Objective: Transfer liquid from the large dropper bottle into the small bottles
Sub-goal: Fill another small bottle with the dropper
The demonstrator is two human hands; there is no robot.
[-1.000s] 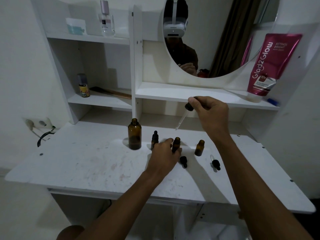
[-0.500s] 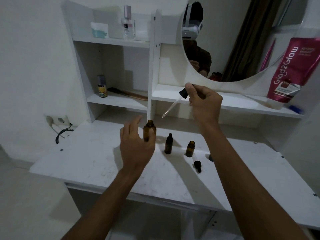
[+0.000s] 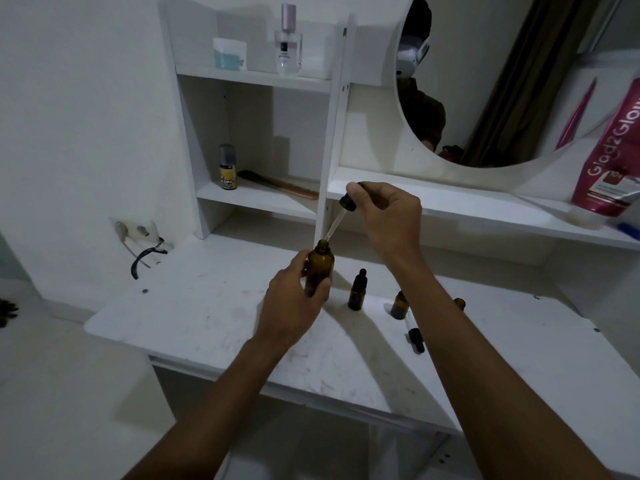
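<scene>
White, scuffed laminate tabletop (image 3: 207, 313) under dim light carries our work: our left hand (image 3: 294, 306) wraps the large amber glass bottle (image 3: 320, 268), hiding its lower half, while our right hand (image 3: 388, 216) pinches the black rubber bulb of a clear glass dropper (image 3: 337, 223) whose tip meets the bottle's open neck. Beside it stands a small capped amber bottle (image 3: 357, 291); two more small amber bottles (image 3: 399, 304) are partly cut off by our right forearm, with a loose black dropper cap (image 3: 415, 337) lying near. On the shelf, a pink tube (image 3: 609, 168) reads "Glad2Glow".
</scene>
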